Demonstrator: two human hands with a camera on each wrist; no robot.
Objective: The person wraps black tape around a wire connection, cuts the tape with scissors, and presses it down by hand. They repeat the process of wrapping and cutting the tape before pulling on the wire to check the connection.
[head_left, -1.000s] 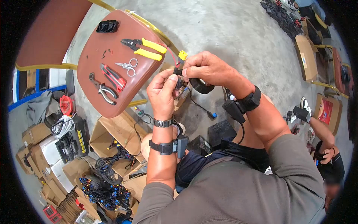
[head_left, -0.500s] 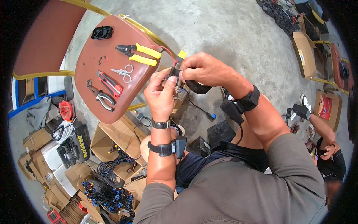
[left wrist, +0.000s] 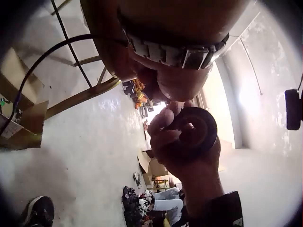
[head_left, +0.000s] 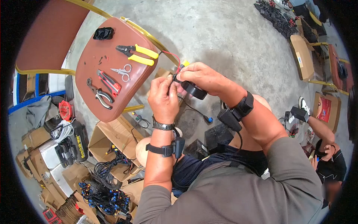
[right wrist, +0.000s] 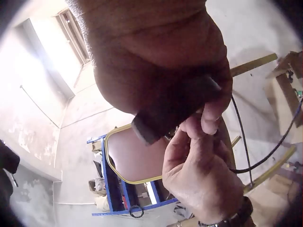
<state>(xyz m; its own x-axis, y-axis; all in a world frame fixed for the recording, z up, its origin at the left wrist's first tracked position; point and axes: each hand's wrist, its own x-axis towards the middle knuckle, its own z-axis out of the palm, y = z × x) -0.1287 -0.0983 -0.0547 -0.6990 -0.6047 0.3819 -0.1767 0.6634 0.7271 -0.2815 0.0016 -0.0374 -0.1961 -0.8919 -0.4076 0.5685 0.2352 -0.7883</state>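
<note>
THING: black tape roll (head_left: 194, 90), a glossy ring, hangs under the right hand (head_left: 199, 76) over the floor, right of the chair seat (head_left: 112, 37); wire joint (head_left: 174, 77) sits beside yellow connector (head_left: 185, 63) | FINGERS: right curled round the roll; left hand (head_left: 164, 98) pinches the joint | CHANGE: both hands lower in view than half a second ago.

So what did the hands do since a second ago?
Both hands dropped a little, toward the body. The left hand had its fingers opened out before; they closed in to pinch the wire beside the right hand. The yellow connector is now mostly hidden behind that hand. The right hand still holds the black tape roll, and the tools on the chair seat lie as they were.
</note>
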